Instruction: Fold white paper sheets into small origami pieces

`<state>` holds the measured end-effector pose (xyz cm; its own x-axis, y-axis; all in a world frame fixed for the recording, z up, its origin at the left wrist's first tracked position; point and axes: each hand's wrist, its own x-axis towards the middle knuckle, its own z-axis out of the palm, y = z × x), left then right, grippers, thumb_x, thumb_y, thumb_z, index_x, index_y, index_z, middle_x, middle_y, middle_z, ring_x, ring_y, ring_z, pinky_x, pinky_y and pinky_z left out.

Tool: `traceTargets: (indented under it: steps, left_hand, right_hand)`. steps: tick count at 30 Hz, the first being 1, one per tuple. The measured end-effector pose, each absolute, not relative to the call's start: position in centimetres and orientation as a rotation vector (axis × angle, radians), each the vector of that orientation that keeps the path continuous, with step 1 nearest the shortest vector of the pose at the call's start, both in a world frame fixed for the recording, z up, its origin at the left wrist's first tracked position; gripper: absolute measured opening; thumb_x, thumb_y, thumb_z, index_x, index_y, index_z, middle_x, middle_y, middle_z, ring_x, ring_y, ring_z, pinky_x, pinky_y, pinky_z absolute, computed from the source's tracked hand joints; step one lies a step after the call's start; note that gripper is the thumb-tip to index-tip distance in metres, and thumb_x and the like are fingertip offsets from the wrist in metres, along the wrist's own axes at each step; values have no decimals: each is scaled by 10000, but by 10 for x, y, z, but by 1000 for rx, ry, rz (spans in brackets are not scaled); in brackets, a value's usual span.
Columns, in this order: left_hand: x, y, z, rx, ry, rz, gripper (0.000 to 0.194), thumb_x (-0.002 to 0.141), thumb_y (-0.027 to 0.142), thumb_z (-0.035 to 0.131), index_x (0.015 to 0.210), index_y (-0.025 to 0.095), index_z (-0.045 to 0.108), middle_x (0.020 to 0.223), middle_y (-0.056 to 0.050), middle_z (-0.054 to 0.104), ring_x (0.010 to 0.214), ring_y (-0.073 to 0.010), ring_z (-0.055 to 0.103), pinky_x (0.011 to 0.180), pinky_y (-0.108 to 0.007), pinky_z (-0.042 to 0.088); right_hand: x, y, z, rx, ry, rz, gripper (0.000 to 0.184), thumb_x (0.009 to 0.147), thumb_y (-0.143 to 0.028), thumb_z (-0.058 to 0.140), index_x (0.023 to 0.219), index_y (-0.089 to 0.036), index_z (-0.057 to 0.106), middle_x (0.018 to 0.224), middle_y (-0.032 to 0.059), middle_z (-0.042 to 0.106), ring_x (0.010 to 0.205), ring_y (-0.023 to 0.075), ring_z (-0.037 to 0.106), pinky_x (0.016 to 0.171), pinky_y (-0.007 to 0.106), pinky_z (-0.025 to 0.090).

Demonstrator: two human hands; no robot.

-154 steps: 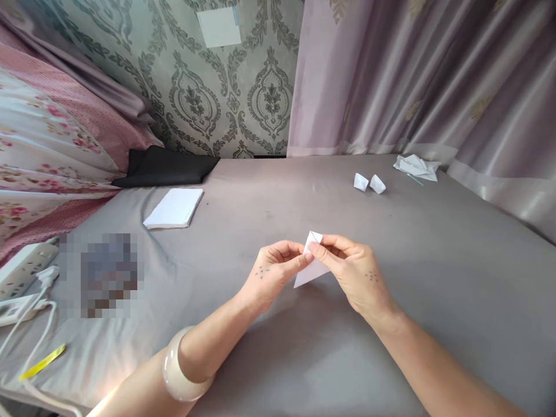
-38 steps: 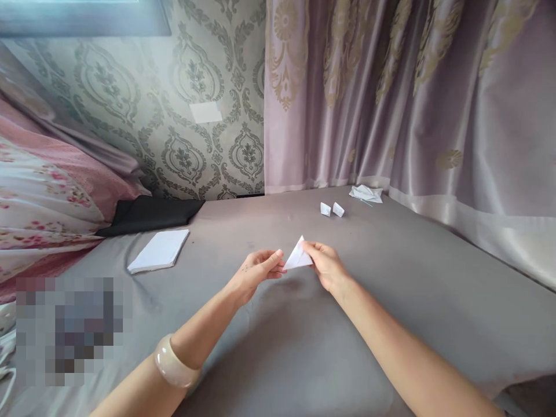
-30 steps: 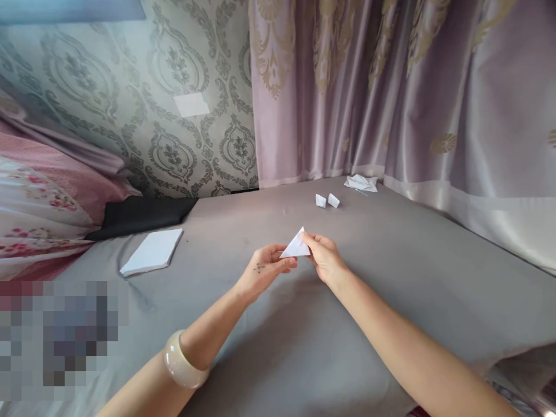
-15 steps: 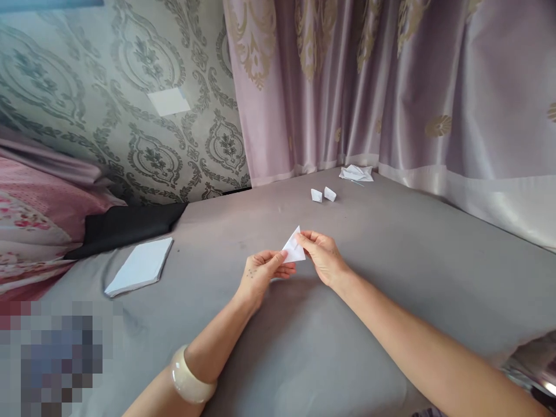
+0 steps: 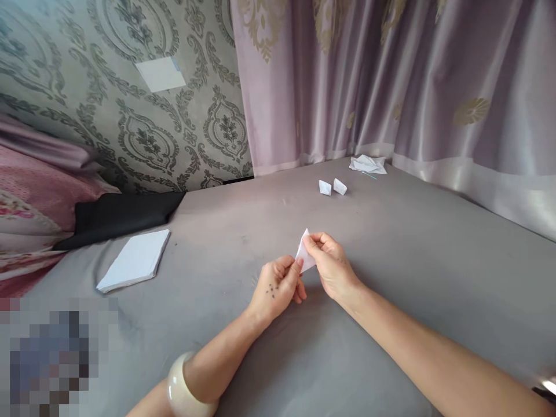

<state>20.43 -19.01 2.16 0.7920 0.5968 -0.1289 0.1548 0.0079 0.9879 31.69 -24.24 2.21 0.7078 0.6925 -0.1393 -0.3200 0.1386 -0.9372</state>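
A small folded piece of white paper is held up between my two hands, above the grey cloth surface. My left hand pinches its lower left edge between thumb and fingers. On the opposite side, my right hand grips it with the thumb pressed on its face, near the pointed top. The fingers behind the paper are partly hidden. Farther back, two small folded white paper pieces stand close together on the cloth.
A stack of white paper lies at the left, near a black cloth. Several folded papers and a thin stick rest by the curtain. A white sheet is on the patterned wall. The lower left corner is pixelated.
The paper has turned in my hands and now shows a narrower face. My left hand has rolled over, its back more toward me. The whole view has shifted slightly.
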Motion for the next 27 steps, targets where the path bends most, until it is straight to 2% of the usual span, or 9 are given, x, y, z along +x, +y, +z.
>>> traceTargets:
  steps: [6,10,12,18,27]
  left_hand:
    - [204,-189,20,1535,672,437,455,819,591,537,635,175,532,436,-5,581,356,-107,494,418,-219,398]
    - [197,-184,25,1500,658,485,504,814,624,526,710,146,646,613,-46,660,565,-152,607,562,-247,449]
    - [194,-181,26,1442,640,538,504,820,616,527,738,141,677,684,-51,671,643,-160,611,616,-254,452]
    - [191,-173,24,1196,570,539,275,776,443,696,855,180,715,812,-31,690,705,-122,589,688,-238,453]
    - [191,-171,26,1066,455,459,214,766,377,727,847,180,737,802,-35,702,727,-124,605,720,-249,456]
  right_hand:
    - [323,-239,16,-1185,-432,881,389,633,-523,773,759,-202,594,670,-43,554,628,107,481,611,258,376]
    - [326,-244,17,-1123,-523,1056,359,682,-522,746,774,-206,602,688,-36,577,635,112,505,628,266,397]
    - [325,-246,21,-1086,-558,1124,350,681,-516,752,788,-211,617,705,-32,599,660,120,528,669,276,417]
    - [325,-249,28,-1020,-596,1230,288,686,-472,767,782,-222,662,743,-23,638,732,135,559,767,296,429]
    - [338,-249,25,-932,-603,1326,233,682,-431,788,747,-223,707,740,-26,626,730,120,534,755,268,428]
